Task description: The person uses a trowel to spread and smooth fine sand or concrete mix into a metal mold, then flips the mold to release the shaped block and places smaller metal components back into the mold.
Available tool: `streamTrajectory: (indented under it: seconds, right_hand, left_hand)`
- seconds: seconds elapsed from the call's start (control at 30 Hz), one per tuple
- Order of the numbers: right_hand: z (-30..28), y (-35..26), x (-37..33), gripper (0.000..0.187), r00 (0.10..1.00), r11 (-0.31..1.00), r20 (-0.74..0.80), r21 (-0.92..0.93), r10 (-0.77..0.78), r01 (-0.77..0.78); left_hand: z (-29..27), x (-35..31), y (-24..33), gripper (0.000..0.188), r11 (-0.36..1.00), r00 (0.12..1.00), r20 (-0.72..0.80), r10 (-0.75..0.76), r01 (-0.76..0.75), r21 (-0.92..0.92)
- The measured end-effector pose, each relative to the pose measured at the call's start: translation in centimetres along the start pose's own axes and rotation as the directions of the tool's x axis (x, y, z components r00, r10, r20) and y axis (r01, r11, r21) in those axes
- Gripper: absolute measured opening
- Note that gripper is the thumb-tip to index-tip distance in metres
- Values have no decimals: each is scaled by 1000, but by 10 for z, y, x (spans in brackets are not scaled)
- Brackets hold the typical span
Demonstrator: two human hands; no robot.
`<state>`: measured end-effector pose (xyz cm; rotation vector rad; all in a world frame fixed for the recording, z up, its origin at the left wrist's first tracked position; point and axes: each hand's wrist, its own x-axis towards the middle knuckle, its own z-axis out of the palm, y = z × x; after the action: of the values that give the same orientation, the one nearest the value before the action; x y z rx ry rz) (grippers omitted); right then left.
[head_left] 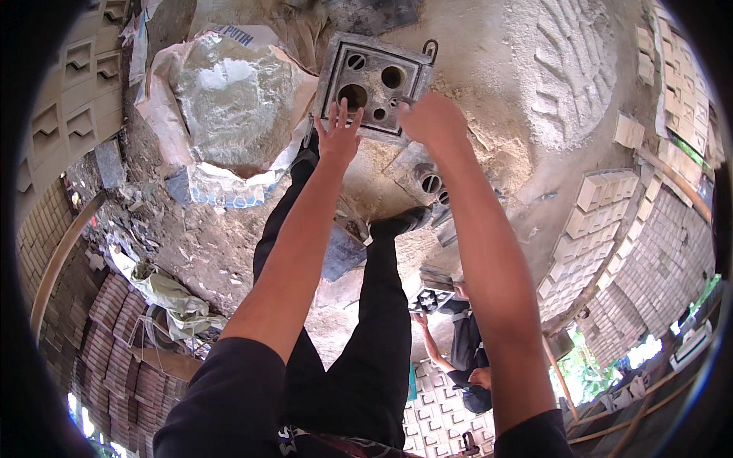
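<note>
A square grey metal mould point(372, 85) with raised edges, several round holes and a wire loop at its far right corner lies on the ground in front of me. My left hand point(338, 136) is open, fingers spread over the mould's near left edge beside the largest hole. At the near right part of the mould, my right hand point(435, 120) is closed with its fingertips low against the plate. Whatever it may grip is hidden by the fingers. A round metal piece with a slotted end point(429, 181) sits just below my right hand, partly behind the forearm.
An opened sack of grey powder point(237, 107) stands left of the mould, and a pale sand mound point(569, 72) at the right. Stacked pale blocks point(592, 217) and brownish blocks point(114, 328) line the sides. Another person point(466, 359) works behind me with a similar mould.
</note>
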<state>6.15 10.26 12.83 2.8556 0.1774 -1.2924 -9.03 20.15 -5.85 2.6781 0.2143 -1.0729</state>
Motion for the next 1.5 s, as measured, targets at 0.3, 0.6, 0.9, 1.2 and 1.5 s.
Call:
streamTrajectory:
  seconds: [0.3,0.6,0.9,1.2,1.5]
  right_hand:
    - [212,133,-32,51,922,727,114,583,370,-364]
    - [368,172,-53,46,780,49,567,800,265,-598]
    - [403,268,-65,63,869,643,336,584,364,-495]
    - [440,336,-41,49,933,523,144,795,330,-308]
    - [404,309,-97,41,961,580,11,795,275,-176]
  left_hand:
    - [34,-51,24,50,907,900,-333,282,-363,-213]
    - [145,-60,62,30,825,973,182,144,-16,-565]
    - [222,-59,143,35,906,926,330,184,-30,-422]
    - [224,-53,197,34,909,898,333,287,-145,-392]
    - [155,-71,169,26,755,983,-181,15,-130,-642]
